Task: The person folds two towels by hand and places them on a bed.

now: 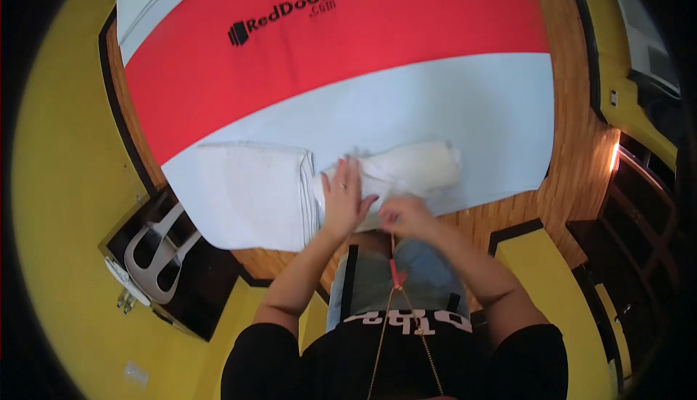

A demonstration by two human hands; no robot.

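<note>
A bunched, partly rolled white towel point(430, 166) lies near the front edge of a bed with a white sheet point(490, 106). My left hand point(342, 198) rests palm down on the left part of this towel, fingers spread, a ring on one finger. At the towel's front edge is my right hand point(407, 217), its fingers bent and slightly blurred; whether they pinch the cloth cannot be made out. Just left of it, a flat folded white towel point(253, 193) lies with its layered edge towards my left hand.
A red bed runner point(348, 40) bearing writing crosses the bed. To the left, a dark wooden table point(212, 275) carries a pale curved object point(158, 258). Wooden floor point(572, 100) borders the bed. A chain point(381, 334) with a red piece hangs before my body.
</note>
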